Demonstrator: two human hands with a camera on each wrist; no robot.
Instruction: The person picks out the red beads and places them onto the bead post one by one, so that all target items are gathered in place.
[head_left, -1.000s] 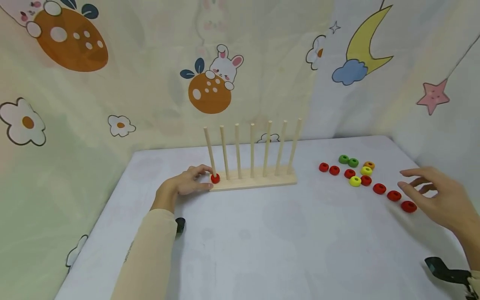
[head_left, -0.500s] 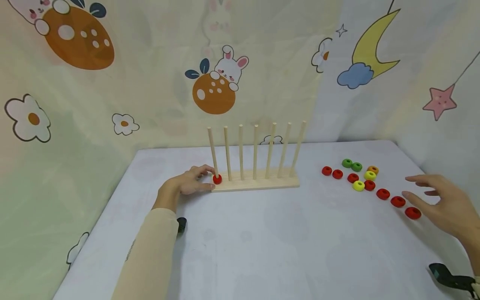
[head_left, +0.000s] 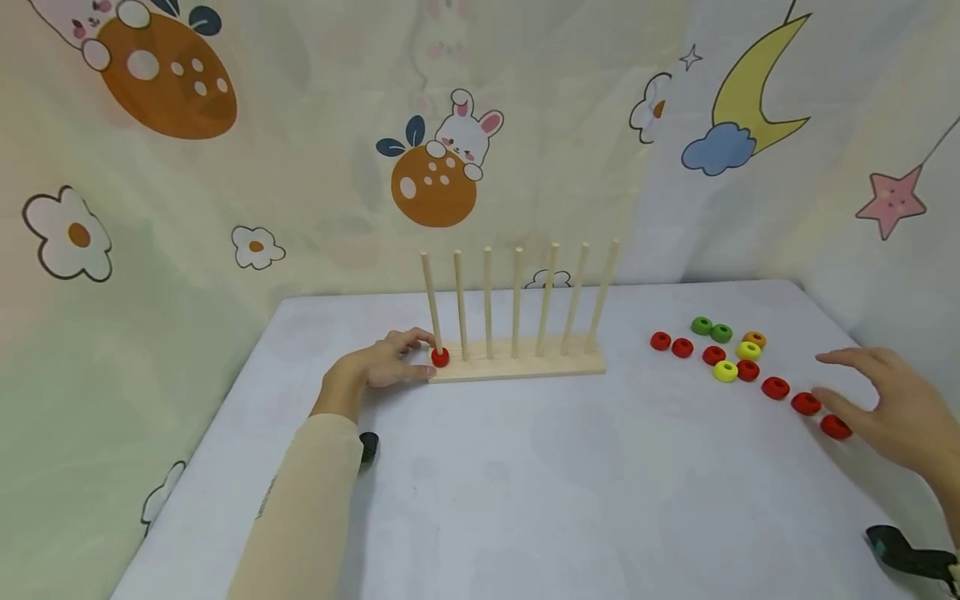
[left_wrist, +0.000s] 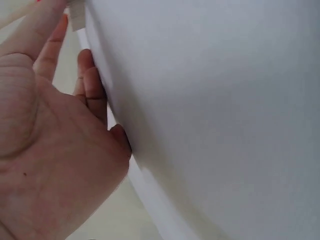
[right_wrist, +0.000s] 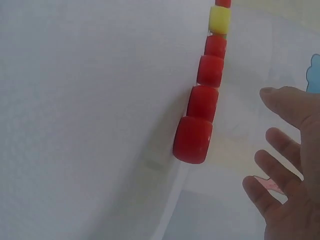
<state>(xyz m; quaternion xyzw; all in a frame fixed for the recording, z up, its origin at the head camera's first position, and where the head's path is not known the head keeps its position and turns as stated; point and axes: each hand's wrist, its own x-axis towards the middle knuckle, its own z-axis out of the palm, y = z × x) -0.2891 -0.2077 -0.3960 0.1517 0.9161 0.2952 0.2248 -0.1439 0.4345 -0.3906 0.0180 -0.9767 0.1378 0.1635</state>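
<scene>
In the head view, a wooden peg rack (head_left: 517,363) with a row of upright pegs stands near the back of the table. One red bead (head_left: 440,357) sits at the foot of its leftmost peg. My left hand (head_left: 386,362) holds the rack's left end, thumb at the front corner and fingers behind. Over at the right, my right hand (head_left: 892,408) hovers with thumb and fingers apart, holding nothing. The closest red bead (right_wrist: 193,140) lies in front of it in the right wrist view, apart from the fingers. The left wrist view shows mostly my palm (left_wrist: 55,150).
Loose beads run diagonally across the table's right side: several red ones (head_left: 776,388), two yellow (head_left: 725,371), two green (head_left: 702,326) and one orange (head_left: 755,339). A printed cloth (head_left: 322,167) hangs behind the white table (head_left: 570,483).
My right hand has come slightly lower and closer to the nearest red beads, its thumb now overlapping them in view. The left hand stays at the rack. The head view has shifted a little.
</scene>
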